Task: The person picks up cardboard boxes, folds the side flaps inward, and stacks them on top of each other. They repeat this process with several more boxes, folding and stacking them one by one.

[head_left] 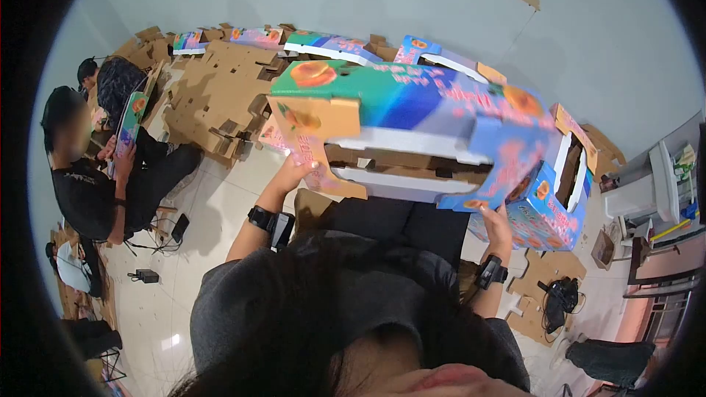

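Observation:
A colourful cardboard fruit box [412, 99] is held up in front of me, printed green, blue and pink with peach pictures. Its open side, edged by white flaps, faces me, and brown cardboard shows inside. My left hand [298, 170] grips the orange panel at its left end, the thumb on the printed face. At the other end, my right hand [497, 226] is closed on the lower edge of the blue panel. Just beyond my right hand stands another printed fruit box [548, 209] with an opening in its top.
Flattened brown cardboard [209, 95] leans along the wall beside several printed boxes [331, 45]. To the left a seated person [84, 195] holds a printed piece; another person [118, 92] sits behind. A black adapter [145, 276], a phone [180, 228] and a cardboard sheet [533, 279] lie on the floor.

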The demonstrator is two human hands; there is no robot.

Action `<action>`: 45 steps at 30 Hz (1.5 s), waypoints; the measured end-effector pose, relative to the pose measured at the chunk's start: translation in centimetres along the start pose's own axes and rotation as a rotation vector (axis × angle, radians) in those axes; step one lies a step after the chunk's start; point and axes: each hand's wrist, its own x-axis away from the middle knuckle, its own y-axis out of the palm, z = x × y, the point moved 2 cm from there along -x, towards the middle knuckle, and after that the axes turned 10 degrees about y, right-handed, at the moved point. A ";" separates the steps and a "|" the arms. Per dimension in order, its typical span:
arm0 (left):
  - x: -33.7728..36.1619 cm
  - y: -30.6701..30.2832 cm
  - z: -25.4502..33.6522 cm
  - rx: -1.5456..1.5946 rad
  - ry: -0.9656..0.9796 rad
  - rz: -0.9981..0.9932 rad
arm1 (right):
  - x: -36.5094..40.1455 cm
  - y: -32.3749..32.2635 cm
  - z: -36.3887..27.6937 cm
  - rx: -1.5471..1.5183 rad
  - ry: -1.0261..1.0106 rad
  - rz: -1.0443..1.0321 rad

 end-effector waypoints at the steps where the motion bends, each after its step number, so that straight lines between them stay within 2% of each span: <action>1: 0.1 -0.3 -0.7 0.002 -0.049 0.025 | -0.5 0.2 0.0 -0.052 -0.039 0.022; 3: 0.2 -0.9 -2.2 0.004 -0.150 0.067 | -1.5 2.7 -1.8 -0.162 -0.116 0.072; 6: 0.3 0.0 -3.3 0.456 -0.280 0.251 | -3.9 4.8 -3.6 -0.130 -0.123 0.083; 9: 0.3 0.9 -3.2 0.542 -0.208 0.391 | -5.7 9.0 -4.5 -0.006 -0.200 0.136; 10: 0.4 0.3 -3.3 0.567 -0.197 0.385 | -5.9 10.4 -4.8 0.144 -0.097 0.190; 11: 0.3 -0.3 -3.1 0.565 -0.181 0.386 | -5.4 13.2 -5.3 0.159 -0.202 0.205; 12: 0.3 -0.9 -2.8 0.562 -0.167 0.389 | -4.9 15.5 -5.4 0.060 -0.188 0.169; 13: 0.2 -1.1 -2.4 0.560 -0.155 0.393 | -4.0 17.5 -5.5 0.101 -0.207 0.122; 15: 0.2 -0.8 -0.8 0.606 -0.139 0.396 | -3.8 20.1 -4.0 0.412 -0.443 0.118; 16: 0.1 -0.5 -0.1 0.650 -0.152 0.403 | -3.2 21.7 -3.5 0.459 -0.462 0.106; 17: 0.1 -0.3 0.4 0.693 -0.165 0.409 | -3.2 23.2 -2.9 0.424 -0.497 0.003; 18: 0.0 0.0 0.7 0.696 -0.161 0.392 | -2.9 24.9 -3.0 0.394 -0.490 -0.200; 19: 0.0 0.6 0.9 0.719 -0.151 0.350 | -3.0 26.0 -1.5 0.271 -0.358 -0.341; 21: -0.1 2.2 1.2 0.766 -0.128 0.266 | -2.0 28.1 -0.8 0.196 -0.175 -0.460; 22: -0.4 3.2 1.5 0.709 -0.074 0.195 | -1.6 28.6 -0.8 0.131 -0.204 -0.442; 27: -1.5 8.5 2.6 0.661 -0.061 0.075 | -2.3 27.5 0.6 -0.096 -0.270 -0.357; 28: -1.7 9.3 2.5 0.649 -0.069 0.048 | -2.2 26.5 0.3 -0.093 -0.292 -0.308; 29: -1.9 10.4 3.4 0.542 -0.095 0.008 | -1.3 26.3 -0.8 -0.242 -0.255 -0.191; 31: -2.6 12.8 6.1 0.333 -0.144 -0.074 | -2.3 24.1 -0.9 -0.314 -0.177 -0.054; 33: -3.2 14.5 5.1 0.356 -0.093 -0.117 | -2.5 22.0 -1.6 -0.457 -0.091 -0.091; 37: -4.0 16.5 3.0 0.330 -0.109 -0.200 | -3.0 19.0 -2.4 -0.439 -0.182 -0.074; 38: -4.3 16.6 3.4 0.116 0.005 -0.327 | -3.4 17.8 -1.9 -0.530 -0.151 -0.048; 39: -4.6 16.5 3.2 -0.092 0.231 -0.422 | -3.4 16.4 -2.1 -0.531 -0.077 -0.049; 40: -4.8 16.2 2.1 -0.302 0.461 -0.515 | -3.6 15.6 -2.5 -0.592 -0.129 -0.120; 41: -4.7 14.9 0.5 0.189 0.264 -0.541 | -3.7 15.4 -3.5 -0.651 -0.186 -0.188; 42: -4.6 13.6 -1.1 1.086 -0.090 -0.448 | -3.6 14.7 -3.5 -0.683 -0.187 -0.153; 43: -4.5 12.4 -2.7 1.553 -0.322 -0.315 | -3.4 14.1 -3.4 -0.716 -0.191 -0.118; 45: -4.8 12.3 7.6 0.943 -0.052 -0.183 | -3.2 12.7 -3.7 -0.736 -0.195 -0.070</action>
